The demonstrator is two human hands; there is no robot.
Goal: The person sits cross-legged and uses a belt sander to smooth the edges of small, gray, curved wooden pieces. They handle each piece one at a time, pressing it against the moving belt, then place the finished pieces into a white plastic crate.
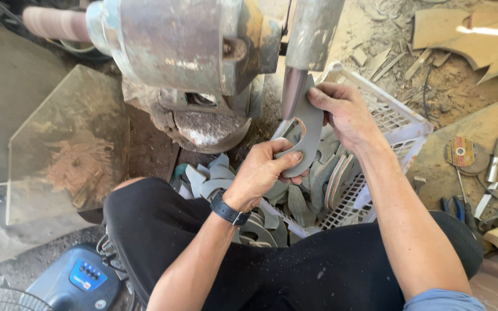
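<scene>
Sheet of clear scratched plastic [67, 144] propped at left. Blue fan base [73, 280] with buttons lower left, wire fan guard [1, 298] beside it. Cutting disc [461, 151], pliers [455, 207] and small metal tools on dusty board [479, 124] at right. Wood offcuts [471, 37] upper right on sawdust floor.

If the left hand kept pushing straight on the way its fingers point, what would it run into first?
The left hand already presses the grey curved piece, which the right hand also holds. Its fingers point up toward the sanding spindle, so the piece would meet that first. It seems to touch already, though depth is unclear.
</scene>
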